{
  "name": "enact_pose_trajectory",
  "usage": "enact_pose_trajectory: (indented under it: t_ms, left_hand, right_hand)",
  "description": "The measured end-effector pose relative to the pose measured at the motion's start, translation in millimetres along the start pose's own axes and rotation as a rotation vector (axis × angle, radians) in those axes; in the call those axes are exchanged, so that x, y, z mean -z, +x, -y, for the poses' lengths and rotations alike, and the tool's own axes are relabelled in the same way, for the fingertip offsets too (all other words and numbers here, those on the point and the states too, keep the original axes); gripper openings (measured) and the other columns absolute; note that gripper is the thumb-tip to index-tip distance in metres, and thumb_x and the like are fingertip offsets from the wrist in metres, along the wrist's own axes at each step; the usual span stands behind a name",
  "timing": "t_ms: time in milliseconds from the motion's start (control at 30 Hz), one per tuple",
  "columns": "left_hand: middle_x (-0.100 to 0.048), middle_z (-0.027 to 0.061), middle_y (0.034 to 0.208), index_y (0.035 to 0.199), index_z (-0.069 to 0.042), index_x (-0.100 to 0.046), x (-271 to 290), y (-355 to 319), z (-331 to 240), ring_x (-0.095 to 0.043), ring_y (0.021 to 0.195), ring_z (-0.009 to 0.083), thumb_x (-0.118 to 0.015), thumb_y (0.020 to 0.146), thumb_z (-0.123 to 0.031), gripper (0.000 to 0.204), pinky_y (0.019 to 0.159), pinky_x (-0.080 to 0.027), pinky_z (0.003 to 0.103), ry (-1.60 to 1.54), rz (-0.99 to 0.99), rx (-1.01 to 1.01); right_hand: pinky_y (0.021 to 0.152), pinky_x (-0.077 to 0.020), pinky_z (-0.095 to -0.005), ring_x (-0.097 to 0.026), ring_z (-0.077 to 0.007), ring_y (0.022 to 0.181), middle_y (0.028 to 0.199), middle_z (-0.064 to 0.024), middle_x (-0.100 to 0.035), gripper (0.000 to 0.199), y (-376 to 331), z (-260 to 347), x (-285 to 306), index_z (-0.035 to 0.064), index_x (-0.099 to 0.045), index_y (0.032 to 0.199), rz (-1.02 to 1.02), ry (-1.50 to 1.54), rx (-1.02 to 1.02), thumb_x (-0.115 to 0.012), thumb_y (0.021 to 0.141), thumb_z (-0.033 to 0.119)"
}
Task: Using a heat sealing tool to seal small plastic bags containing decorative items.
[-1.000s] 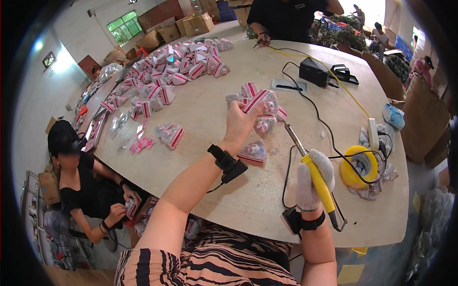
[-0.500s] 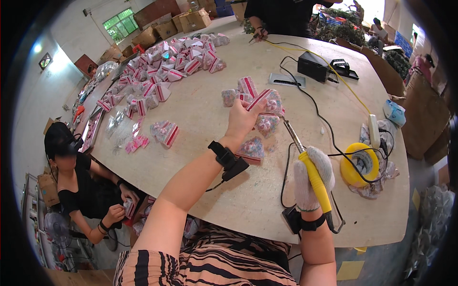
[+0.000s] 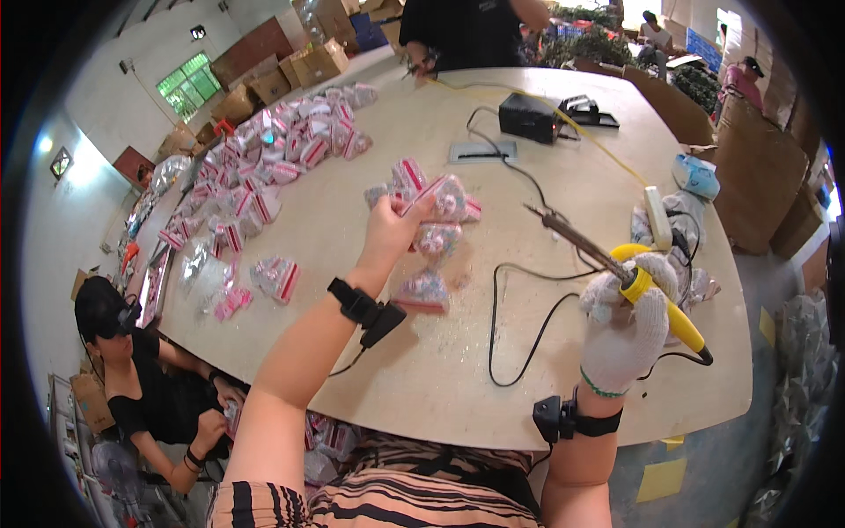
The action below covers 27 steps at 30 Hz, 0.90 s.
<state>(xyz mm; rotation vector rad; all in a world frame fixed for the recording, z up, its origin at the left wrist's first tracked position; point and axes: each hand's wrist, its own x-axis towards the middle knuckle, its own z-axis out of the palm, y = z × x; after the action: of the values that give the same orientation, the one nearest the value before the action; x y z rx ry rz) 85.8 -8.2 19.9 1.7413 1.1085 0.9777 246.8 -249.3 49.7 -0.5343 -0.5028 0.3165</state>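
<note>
In my left hand is a small clear plastic bag with a red-and-white strip, its contents small and colourful. The fingers pinch it by the strip. Similar bags lie close around that hand: one bag just below it and another bag nearer me. My right hand, in a white knitted glove, is wrapped round the yellow handle of a soldering iron. Its metal shaft slants up and left, the tip in the air to the right of the bags and apart from them.
A large heap of bags covers the table's far left. One bag and pink scraps lie nearer. A black box with cords, a power strip and yellow tape stand right. Co-workers sit left and stand across.
My right hand has drawn the soldering iron right, away from the bags, and its tip now points further left. My left hand still pinches the bag. The whole view has shifted slightly.
</note>
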Motion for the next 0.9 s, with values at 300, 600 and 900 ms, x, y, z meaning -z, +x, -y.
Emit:
enact_pose_trajectory:
  t_ms: [300, 600, 900]
  left_hand:
    - [-0.054, 0.0065, 0.069, 0.084, 0.002, -0.046, -0.2, 7.1, -0.4, -0.054, 0.049, 0.0114, -0.070, 0.073, -0.052, 0.060, 0.037, -0.044, 0.025, 0.032, -0.025, 0.028]
    - [-0.055, 0.0074, 0.074, 0.086, 0.002, -0.049, -9.4, 7.2, -11.2, -0.058, 0.057, 0.0119, -0.063, 0.074, -0.061, 0.065, 0.041, -0.049, 0.026, 0.021, 0.076, 0.055]
    - [-0.056, 0.0082, 0.062, 0.077, 0.002, -0.051, -19.7, 0.8, 10.6, -0.055, 0.046, 0.0133, -0.066, 0.074, -0.058, 0.063, 0.037, -0.044, 0.028, -0.131, 0.008, -0.064]
  right_hand:
    - [0.070, -0.0487, -0.0344, -0.057, -0.0236, 0.075, 0.090, -0.0140, -0.058, 0.027, 14.6, 14.6, 26.7, -0.0054, -0.051, 0.106, -0.066, -1.147, 0.974, -0.053, 0.087, 0.013]
    - [0.073, -0.0504, -0.0371, -0.057, -0.0244, 0.082, 0.096, -0.0172, -0.054, 0.027, 12.8, -32.0, 23.3, -0.0054, -0.048, 0.109, -0.081, -0.689, 0.801, -0.054, 0.088, 0.010]
    - [0.074, -0.0505, -0.0329, -0.056, -0.0234, 0.086, 0.109, -0.0173, -0.050, 0.031, -13.0, -34.7, 32.7, -0.0065, -0.046, 0.116, 0.026, -0.904, 0.849, -0.053, 0.088, 0.005]
